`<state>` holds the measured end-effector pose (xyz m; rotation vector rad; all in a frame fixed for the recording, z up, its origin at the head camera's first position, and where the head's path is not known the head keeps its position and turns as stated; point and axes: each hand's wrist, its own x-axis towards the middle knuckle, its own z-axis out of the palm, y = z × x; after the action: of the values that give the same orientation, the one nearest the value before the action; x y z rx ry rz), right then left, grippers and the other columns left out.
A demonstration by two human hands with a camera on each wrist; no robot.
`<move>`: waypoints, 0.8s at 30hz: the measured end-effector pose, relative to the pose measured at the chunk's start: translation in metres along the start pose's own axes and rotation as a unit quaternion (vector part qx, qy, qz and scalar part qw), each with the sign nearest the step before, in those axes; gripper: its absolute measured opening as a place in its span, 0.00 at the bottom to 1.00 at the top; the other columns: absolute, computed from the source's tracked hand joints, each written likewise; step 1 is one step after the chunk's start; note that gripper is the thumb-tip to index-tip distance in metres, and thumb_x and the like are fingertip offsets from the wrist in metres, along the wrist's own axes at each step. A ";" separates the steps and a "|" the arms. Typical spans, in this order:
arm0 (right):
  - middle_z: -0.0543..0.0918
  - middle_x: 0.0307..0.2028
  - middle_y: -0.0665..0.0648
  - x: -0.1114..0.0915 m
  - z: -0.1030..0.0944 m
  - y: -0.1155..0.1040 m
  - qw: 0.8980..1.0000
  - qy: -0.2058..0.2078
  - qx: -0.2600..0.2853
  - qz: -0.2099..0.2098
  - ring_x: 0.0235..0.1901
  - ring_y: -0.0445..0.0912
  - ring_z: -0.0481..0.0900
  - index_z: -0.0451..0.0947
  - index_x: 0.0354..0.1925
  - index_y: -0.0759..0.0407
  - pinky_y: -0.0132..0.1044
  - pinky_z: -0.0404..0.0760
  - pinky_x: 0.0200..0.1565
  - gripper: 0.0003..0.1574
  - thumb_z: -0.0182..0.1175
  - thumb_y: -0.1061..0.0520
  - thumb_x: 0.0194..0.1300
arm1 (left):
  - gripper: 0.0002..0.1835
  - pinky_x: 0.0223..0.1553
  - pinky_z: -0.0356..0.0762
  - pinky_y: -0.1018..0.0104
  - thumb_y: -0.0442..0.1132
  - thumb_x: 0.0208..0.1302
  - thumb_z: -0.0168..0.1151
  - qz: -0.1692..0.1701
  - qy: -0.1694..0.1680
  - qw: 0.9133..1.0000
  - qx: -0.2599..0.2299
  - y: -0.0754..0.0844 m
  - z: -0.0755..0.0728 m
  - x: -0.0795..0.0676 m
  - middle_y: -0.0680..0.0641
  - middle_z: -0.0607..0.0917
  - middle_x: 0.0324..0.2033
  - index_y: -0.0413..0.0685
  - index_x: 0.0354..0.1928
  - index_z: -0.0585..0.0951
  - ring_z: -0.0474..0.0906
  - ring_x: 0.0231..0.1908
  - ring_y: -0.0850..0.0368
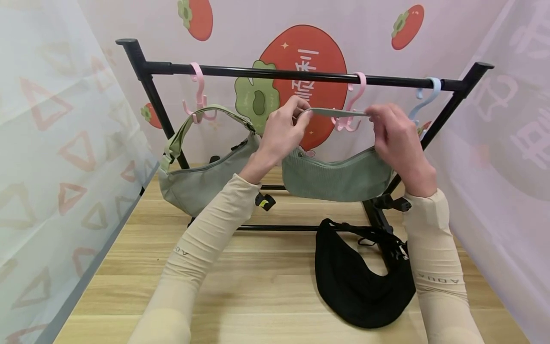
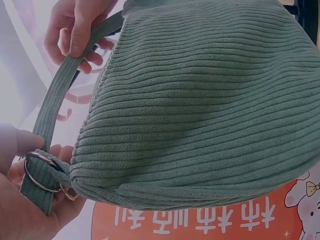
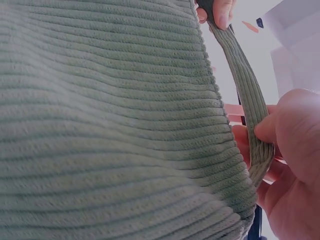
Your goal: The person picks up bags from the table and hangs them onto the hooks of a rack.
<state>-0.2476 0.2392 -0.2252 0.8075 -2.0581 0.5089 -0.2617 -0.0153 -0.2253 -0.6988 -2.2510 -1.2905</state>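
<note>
A green corduroy shoulder bag (image 1: 339, 180) hangs between my two hands below the rack's top bar. My left hand (image 1: 281, 131) pinches one end of its strap (image 1: 333, 112), beside a metal ring (image 2: 42, 172). With thumb and fingers, my right hand (image 1: 397, 138) grips the strap's other end. The stretched strap crosses the front of a pink hook (image 1: 358, 91) on the bar; whether it touches the prongs I cannot tell. In both wrist views the ribbed side of the bag fills much of the picture.
Left on the bar (image 1: 266, 73), a grey-green bag (image 1: 206, 184) hangs from another pink hook (image 1: 199, 88). A blue hook (image 1: 431, 95) is at the right end. Lower right, a black bag (image 1: 361, 296) lies against the rack's foot, over the wooden table (image 1: 258, 296).
</note>
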 end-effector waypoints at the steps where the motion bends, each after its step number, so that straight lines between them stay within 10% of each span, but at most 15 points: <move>1: 0.81 0.39 0.67 0.001 0.000 0.000 1.000 0.000 0.002 0.004 0.37 0.57 0.75 0.76 0.50 0.69 0.36 0.69 0.41 0.13 0.48 0.69 0.71 | 0.10 0.33 0.69 0.70 0.43 0.73 0.54 -0.002 -0.001 1.000 0.000 0.000 0.000 0.001 0.51 0.80 0.33 0.47 0.50 0.76 0.74 0.31 0.59; 24: 0.77 0.39 0.68 0.009 0.013 0.013 0.997 -0.060 0.005 0.040 0.36 0.54 0.73 0.71 0.49 0.70 0.41 0.73 0.40 0.14 0.41 0.71 0.70 | 0.11 0.34 0.70 0.69 0.45 0.75 0.51 -0.042 -0.010 0.999 0.005 -0.013 0.010 0.012 0.47 0.84 0.37 0.49 0.52 0.75 0.77 0.33 0.58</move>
<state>-0.2682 0.2372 -0.2257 0.7790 -2.2069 0.5259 -0.2799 -0.0095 -0.2311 -0.6228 -2.3245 -1.3143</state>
